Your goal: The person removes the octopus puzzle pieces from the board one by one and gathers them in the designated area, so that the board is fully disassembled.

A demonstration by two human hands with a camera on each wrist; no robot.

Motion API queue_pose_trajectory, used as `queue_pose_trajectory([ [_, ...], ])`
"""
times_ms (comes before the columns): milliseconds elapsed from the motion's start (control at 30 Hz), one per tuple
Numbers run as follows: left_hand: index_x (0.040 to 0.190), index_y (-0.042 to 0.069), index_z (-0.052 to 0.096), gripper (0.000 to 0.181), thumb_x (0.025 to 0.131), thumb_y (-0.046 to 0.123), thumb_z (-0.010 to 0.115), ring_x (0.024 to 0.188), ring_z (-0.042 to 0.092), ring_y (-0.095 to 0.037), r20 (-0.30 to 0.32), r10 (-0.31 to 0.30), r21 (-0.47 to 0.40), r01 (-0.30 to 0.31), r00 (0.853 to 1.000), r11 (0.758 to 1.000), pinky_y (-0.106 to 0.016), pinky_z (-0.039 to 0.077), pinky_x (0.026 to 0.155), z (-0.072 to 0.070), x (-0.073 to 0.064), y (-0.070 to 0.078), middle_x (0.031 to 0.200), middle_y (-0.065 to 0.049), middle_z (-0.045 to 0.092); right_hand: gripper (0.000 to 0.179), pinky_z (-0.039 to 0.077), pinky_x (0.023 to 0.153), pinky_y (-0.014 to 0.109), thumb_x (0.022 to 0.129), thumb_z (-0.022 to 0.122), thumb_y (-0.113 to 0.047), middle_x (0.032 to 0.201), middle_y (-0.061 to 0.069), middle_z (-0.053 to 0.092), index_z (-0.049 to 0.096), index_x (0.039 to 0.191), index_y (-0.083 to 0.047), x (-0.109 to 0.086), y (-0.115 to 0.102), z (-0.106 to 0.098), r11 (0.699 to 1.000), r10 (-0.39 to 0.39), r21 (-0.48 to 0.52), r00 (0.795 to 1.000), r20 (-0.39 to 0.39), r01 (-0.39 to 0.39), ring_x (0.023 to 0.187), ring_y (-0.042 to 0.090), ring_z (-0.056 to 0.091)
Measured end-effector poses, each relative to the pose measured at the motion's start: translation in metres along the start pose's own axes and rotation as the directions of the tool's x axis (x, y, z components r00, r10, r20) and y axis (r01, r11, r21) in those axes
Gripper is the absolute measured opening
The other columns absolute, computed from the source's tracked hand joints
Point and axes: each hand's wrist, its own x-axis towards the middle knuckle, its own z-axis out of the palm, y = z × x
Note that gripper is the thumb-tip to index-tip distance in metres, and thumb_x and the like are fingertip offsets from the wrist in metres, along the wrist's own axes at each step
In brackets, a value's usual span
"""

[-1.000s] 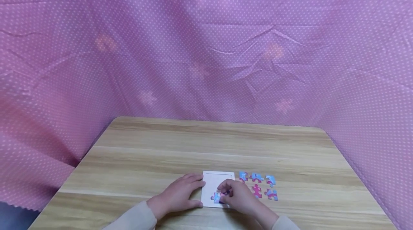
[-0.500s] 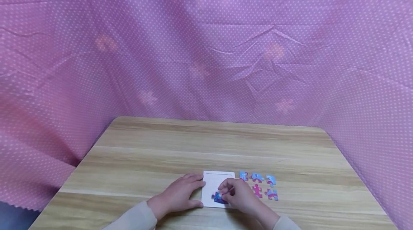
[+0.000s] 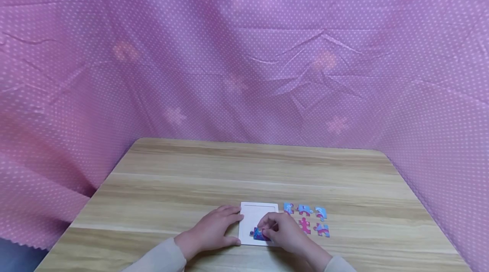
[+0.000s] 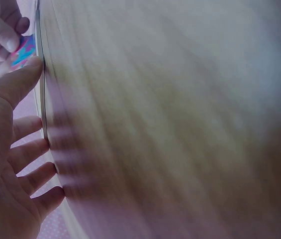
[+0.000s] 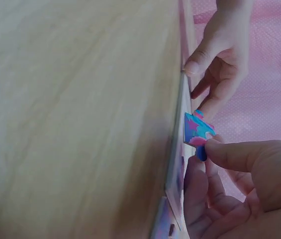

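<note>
A white puzzle tray [image 3: 250,217] with a raised border lies on the table. My left hand [image 3: 214,230] rests at its left side, fingertips and thumb touching the edge, fingers nearly straight. Low over the tray, my right hand [image 3: 286,233] pinches a blue and pink jigsaw piece [image 3: 259,234] between thumb and fingers. From the right wrist, that jigsaw piece [image 5: 196,128] stands tilted up from the tray surface, its printed face showing. The fingers cover part of its right side in the head view.
Right of the tray, several loose jigsaw pieces [image 3: 304,210] in blue and pink lie in two rows on the wooden table [image 3: 191,178]. The right hand partly covers the nearest ones. Pink dotted cloth [image 3: 244,72] hangs around the table's back and sides.
The jigsaw piece in my right hand has tipped, so its face looks darker and more slanted than a second ago. My left hand and the tray have stayed put.
</note>
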Motion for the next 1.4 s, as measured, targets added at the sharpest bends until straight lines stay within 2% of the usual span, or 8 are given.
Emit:
queue_pose_trajectory([
  [167,0.130,0.011,0.059,0.064,0.082,0.051,0.068,0.127,0.044,-0.028,0.004,-0.009,0.004,0.009,1.000,1.000,-0.045,0.037,0.102,0.001,0.000,-0.001,0.138,-0.009,0.050,0.012,0.050,0.069,0.029,0.085,0.068,-0.007,0.082,-0.006,0.062,0.068,0.094,-0.016,-0.002,0.003,-0.010,1.000,-0.008,0.026,1.000,-0.027,0.008,0.076,0.014,0.059],
  [233,0.131,0.012,0.058,0.064,0.082,0.052,0.068,0.128,0.043,-0.028,0.014,-0.021,0.002,0.021,1.000,1.000,-0.045,0.036,0.103,0.001,0.000,-0.002,0.139,-0.008,0.049,0.012,0.051,0.070,0.029,0.086,0.068,-0.008,0.084,-0.005,0.062,0.068,0.097,-0.014,-0.004,0.007,-0.016,0.999,-0.031,0.034,0.999,-0.035,0.032,0.078,0.015,0.060],
  [433,0.131,0.012,0.058,0.064,0.082,0.051,0.068,0.128,0.042,-0.028,0.024,-0.035,-0.008,0.035,0.999,0.999,-0.046,0.036,0.103,-0.001,-0.001,-0.003,0.139,-0.008,0.049,0.013,0.052,0.069,0.025,0.088,0.066,-0.008,0.088,0.001,0.063,0.067,0.101,-0.009,-0.015,0.018,-0.038,0.996,-0.032,0.084,0.998,-0.059,0.037,0.080,0.018,0.061],
  [633,0.131,0.012,0.058,0.064,0.082,0.051,0.068,0.129,0.042,-0.027,0.033,-0.041,-0.010,0.042,0.999,0.999,-0.045,0.035,0.104,-0.002,0.000,-0.003,0.139,-0.007,0.049,0.014,0.050,0.072,0.025,0.085,0.068,-0.007,0.086,-0.001,0.063,0.068,0.099,-0.007,-0.029,0.032,-0.054,0.999,-0.001,0.045,0.994,-0.106,0.006,0.080,0.016,0.059],
  [833,0.131,0.013,0.058,0.064,0.082,0.052,0.068,0.129,0.042,-0.026,0.046,-0.045,-0.009,0.045,0.998,0.999,-0.045,0.035,0.104,-0.002,0.001,-0.003,0.139,-0.007,0.049,0.014,0.049,0.067,0.025,0.083,0.069,-0.007,0.083,-0.001,0.060,0.067,0.097,-0.008,-0.046,0.045,-0.064,0.996,0.084,0.021,0.992,-0.090,-0.082,0.075,0.015,0.056],
  [1167,0.132,0.013,0.058,0.065,0.082,0.053,0.068,0.129,0.041,-0.026,0.052,-0.042,-0.008,0.042,0.998,0.999,-0.045,0.035,0.104,-0.002,0.002,-0.002,0.140,-0.007,0.048,0.010,0.048,0.060,0.024,0.084,0.068,-0.008,0.079,0.002,0.061,0.068,0.094,-0.006,-0.061,0.058,-0.073,0.996,0.083,0.045,0.996,0.013,-0.084,0.069,0.013,0.055],
  [1400,0.132,0.013,0.058,0.065,0.082,0.054,0.067,0.129,0.041,-0.026,0.051,-0.038,-0.008,0.038,0.998,0.999,-0.044,0.035,0.104,-0.001,0.003,-0.003,0.140,-0.007,0.048,0.014,0.049,0.060,0.024,0.079,0.073,-0.008,0.078,0.001,0.064,0.067,0.092,-0.004,-0.066,0.058,-0.073,0.992,0.123,0.035,0.992,-0.005,-0.123,0.070,0.015,0.059],
])
